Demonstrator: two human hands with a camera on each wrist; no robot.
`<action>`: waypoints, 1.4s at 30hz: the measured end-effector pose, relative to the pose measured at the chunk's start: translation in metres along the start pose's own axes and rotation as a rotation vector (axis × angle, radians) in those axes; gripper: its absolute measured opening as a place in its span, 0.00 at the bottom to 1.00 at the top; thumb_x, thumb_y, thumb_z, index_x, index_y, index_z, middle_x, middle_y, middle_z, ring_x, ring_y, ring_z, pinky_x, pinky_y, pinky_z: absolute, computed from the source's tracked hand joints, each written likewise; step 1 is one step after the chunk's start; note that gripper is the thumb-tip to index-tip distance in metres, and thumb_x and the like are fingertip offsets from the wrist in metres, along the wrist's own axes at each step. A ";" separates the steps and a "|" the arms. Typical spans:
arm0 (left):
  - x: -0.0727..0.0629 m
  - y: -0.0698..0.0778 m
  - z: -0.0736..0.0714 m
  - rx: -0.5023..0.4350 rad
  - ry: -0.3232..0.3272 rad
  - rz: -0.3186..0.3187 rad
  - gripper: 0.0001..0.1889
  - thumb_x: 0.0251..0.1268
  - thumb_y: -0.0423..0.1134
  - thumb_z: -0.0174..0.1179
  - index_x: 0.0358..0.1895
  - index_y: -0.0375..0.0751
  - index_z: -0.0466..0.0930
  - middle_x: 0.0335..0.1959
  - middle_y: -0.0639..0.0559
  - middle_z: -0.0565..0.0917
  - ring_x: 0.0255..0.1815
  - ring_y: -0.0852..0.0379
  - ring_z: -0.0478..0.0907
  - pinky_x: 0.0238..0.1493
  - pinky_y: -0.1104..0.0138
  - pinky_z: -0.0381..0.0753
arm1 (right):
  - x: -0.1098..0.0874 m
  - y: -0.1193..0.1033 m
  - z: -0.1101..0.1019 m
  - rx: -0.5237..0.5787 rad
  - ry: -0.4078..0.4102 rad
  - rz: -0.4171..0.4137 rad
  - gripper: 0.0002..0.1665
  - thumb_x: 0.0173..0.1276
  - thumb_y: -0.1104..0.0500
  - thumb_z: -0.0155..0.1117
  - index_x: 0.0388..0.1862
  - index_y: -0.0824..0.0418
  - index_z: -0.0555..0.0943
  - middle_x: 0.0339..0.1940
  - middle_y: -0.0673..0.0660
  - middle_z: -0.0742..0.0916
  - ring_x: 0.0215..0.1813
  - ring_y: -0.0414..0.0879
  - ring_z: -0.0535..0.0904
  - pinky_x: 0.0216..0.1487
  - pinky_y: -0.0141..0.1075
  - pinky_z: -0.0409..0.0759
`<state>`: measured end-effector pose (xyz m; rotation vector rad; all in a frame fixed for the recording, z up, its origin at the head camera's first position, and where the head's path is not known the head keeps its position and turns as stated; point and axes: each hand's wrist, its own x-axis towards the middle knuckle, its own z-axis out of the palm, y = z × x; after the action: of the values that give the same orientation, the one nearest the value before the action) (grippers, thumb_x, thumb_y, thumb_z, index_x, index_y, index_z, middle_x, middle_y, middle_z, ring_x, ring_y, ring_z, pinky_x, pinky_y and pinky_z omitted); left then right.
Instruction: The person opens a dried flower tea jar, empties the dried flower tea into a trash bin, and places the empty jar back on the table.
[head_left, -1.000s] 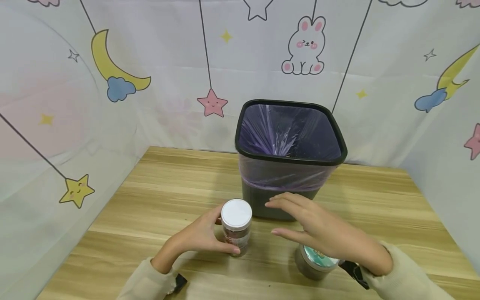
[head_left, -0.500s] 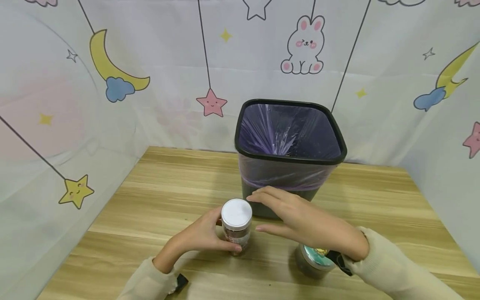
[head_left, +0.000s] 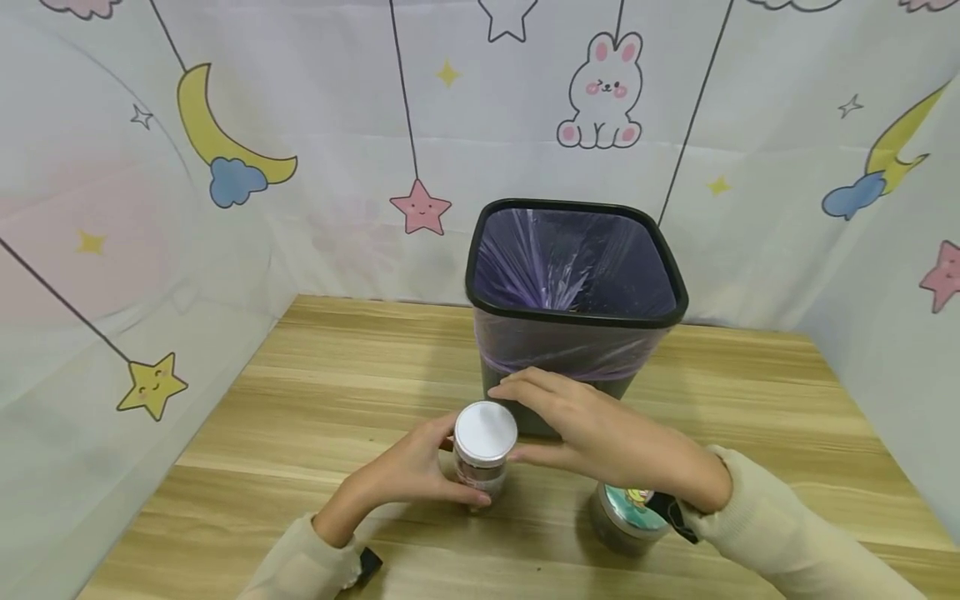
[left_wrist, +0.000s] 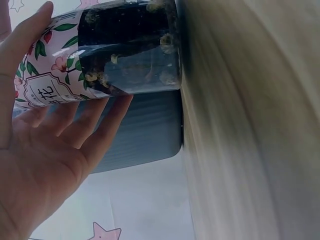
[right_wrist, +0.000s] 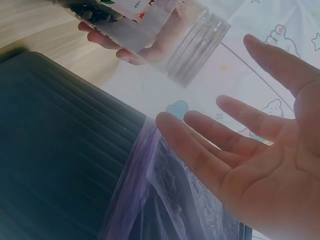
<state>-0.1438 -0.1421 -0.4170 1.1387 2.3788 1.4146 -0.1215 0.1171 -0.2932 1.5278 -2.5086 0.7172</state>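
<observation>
My left hand [head_left: 420,471] grips a clear jar [left_wrist: 135,55] with a pink floral label, thumb on one side and fingers on the other. Dried flowers and dark bits lie in its lower part. A round white-topped lid [head_left: 486,432] caps it. The jar stands upright on the wooden table, its base at the tabletop in the left wrist view. My right hand [head_left: 592,433] is at the right of the lid, fingers extended and thumb spread away, holding nothing. In the right wrist view its fingertips [right_wrist: 165,120] are a short way off the jar's capped end.
A dark bin [head_left: 555,417] lined with a purple bag stands right behind the jar. Under my right forearm sits a second round container [head_left: 626,537] with a green picture lid. A white cartoon-print cloth [head_left: 337,125] encloses the back and sides of the table [head_left: 247,500].
My right hand has come left, from above the second container to beside the jar's lid. The jar, still in my left hand, has shifted slightly right.
</observation>
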 end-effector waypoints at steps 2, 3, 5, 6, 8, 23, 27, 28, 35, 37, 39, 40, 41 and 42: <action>0.001 0.001 0.001 0.000 -0.005 0.010 0.44 0.45 0.51 0.80 0.68 0.51 0.69 0.58 0.62 0.79 0.57 0.59 0.78 0.53 0.60 0.81 | 0.000 -0.001 0.000 0.007 -0.012 -0.005 0.31 0.67 0.51 0.70 0.64 0.61 0.74 0.57 0.52 0.79 0.58 0.43 0.76 0.59 0.39 0.78; 0.002 0.002 0.002 -0.001 -0.006 0.017 0.43 0.46 0.51 0.80 0.68 0.51 0.69 0.57 0.62 0.80 0.57 0.59 0.78 0.53 0.60 0.81 | 0.000 -0.001 -0.001 0.009 -0.019 -0.005 0.31 0.67 0.50 0.70 0.64 0.61 0.74 0.57 0.52 0.79 0.58 0.43 0.76 0.59 0.39 0.78; 0.003 0.003 0.003 -0.005 -0.012 0.032 0.42 0.46 0.51 0.80 0.67 0.52 0.70 0.57 0.62 0.80 0.56 0.59 0.78 0.52 0.59 0.82 | -0.001 -0.002 -0.001 0.014 -0.033 -0.001 0.31 0.67 0.50 0.70 0.65 0.60 0.74 0.58 0.51 0.79 0.57 0.43 0.76 0.57 0.38 0.78; 0.004 0.004 0.004 -0.006 -0.014 0.042 0.42 0.46 0.51 0.80 0.67 0.52 0.70 0.56 0.62 0.80 0.56 0.59 0.79 0.52 0.59 0.82 | -0.001 -0.002 -0.001 0.018 -0.039 0.002 0.31 0.67 0.50 0.70 0.65 0.60 0.74 0.58 0.51 0.79 0.57 0.43 0.76 0.57 0.38 0.79; 0.006 0.004 0.005 -0.008 -0.021 0.065 0.41 0.46 0.50 0.80 0.67 0.52 0.70 0.56 0.62 0.80 0.55 0.59 0.79 0.52 0.59 0.82 | -0.002 -0.003 -0.001 0.019 -0.045 0.005 0.31 0.68 0.49 0.69 0.65 0.61 0.73 0.58 0.52 0.79 0.57 0.43 0.76 0.56 0.37 0.79; 0.015 0.016 0.009 0.056 -0.016 0.158 0.43 0.46 0.52 0.80 0.68 0.50 0.70 0.54 0.61 0.81 0.53 0.61 0.80 0.50 0.65 0.83 | -0.007 -0.008 -0.005 0.023 -0.089 0.033 0.34 0.65 0.47 0.72 0.63 0.66 0.76 0.55 0.51 0.80 0.49 0.39 0.78 0.47 0.28 0.80; 0.017 0.018 0.010 0.081 -0.006 0.177 0.43 0.45 0.53 0.80 0.68 0.50 0.70 0.54 0.61 0.82 0.53 0.62 0.80 0.50 0.65 0.83 | -0.008 -0.009 -0.006 0.017 -0.089 0.032 0.34 0.64 0.48 0.73 0.62 0.66 0.76 0.53 0.51 0.80 0.49 0.39 0.77 0.46 0.28 0.80; 0.017 0.019 0.010 0.085 -0.005 0.180 0.43 0.45 0.53 0.80 0.68 0.50 0.70 0.54 0.61 0.82 0.53 0.62 0.80 0.49 0.66 0.83 | -0.008 -0.009 -0.007 0.014 -0.088 0.028 0.34 0.64 0.48 0.73 0.62 0.66 0.76 0.53 0.51 0.80 0.48 0.39 0.77 0.46 0.28 0.80; 0.020 0.024 0.011 0.112 -0.001 0.191 0.42 0.45 0.52 0.80 0.67 0.50 0.72 0.53 0.61 0.82 0.52 0.61 0.81 0.49 0.69 0.82 | -0.011 -0.007 -0.009 0.001 -0.068 -0.022 0.30 0.62 0.53 0.75 0.58 0.64 0.78 0.49 0.50 0.80 0.44 0.39 0.77 0.41 0.25 0.79; 0.021 0.025 0.011 0.118 -0.002 0.193 0.42 0.45 0.52 0.80 0.67 0.50 0.72 0.53 0.61 0.82 0.52 0.61 0.81 0.49 0.70 0.82 | -0.011 -0.007 -0.009 0.007 -0.061 -0.040 0.29 0.61 0.54 0.75 0.57 0.64 0.78 0.48 0.51 0.80 0.43 0.39 0.77 0.40 0.24 0.78; 0.022 0.025 0.012 0.120 -0.002 0.191 0.42 0.44 0.52 0.80 0.66 0.50 0.73 0.53 0.62 0.82 0.52 0.62 0.81 0.49 0.71 0.82 | -0.011 -0.006 -0.010 0.007 -0.056 -0.057 0.28 0.60 0.55 0.75 0.57 0.64 0.78 0.47 0.51 0.80 0.43 0.38 0.77 0.39 0.23 0.78; 0.022 0.026 0.012 0.124 0.000 0.193 0.42 0.44 0.53 0.80 0.66 0.50 0.73 0.53 0.62 0.82 0.52 0.62 0.81 0.49 0.71 0.82 | -0.012 -0.006 -0.010 0.005 -0.055 -0.064 0.28 0.60 0.55 0.75 0.57 0.64 0.78 0.47 0.51 0.80 0.43 0.38 0.77 0.40 0.23 0.78; 0.023 0.026 0.012 0.128 0.001 0.196 0.42 0.44 0.53 0.80 0.66 0.50 0.74 0.53 0.62 0.82 0.52 0.62 0.81 0.49 0.71 0.82 | -0.012 -0.005 -0.010 0.001 -0.054 -0.073 0.28 0.60 0.55 0.75 0.56 0.64 0.78 0.47 0.51 0.80 0.44 0.38 0.77 0.40 0.23 0.78; 0.023 0.027 0.012 0.133 0.002 0.199 0.42 0.43 0.53 0.80 0.66 0.50 0.74 0.53 0.62 0.82 0.51 0.62 0.81 0.49 0.71 0.82 | -0.012 -0.005 -0.011 -0.002 -0.054 -0.079 0.28 0.60 0.55 0.75 0.56 0.64 0.78 0.47 0.51 0.81 0.44 0.39 0.77 0.40 0.23 0.78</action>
<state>-0.1405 -0.1114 -0.3964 1.4442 2.4507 1.3292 -0.1129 0.1302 -0.2862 1.6561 -2.4697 0.6705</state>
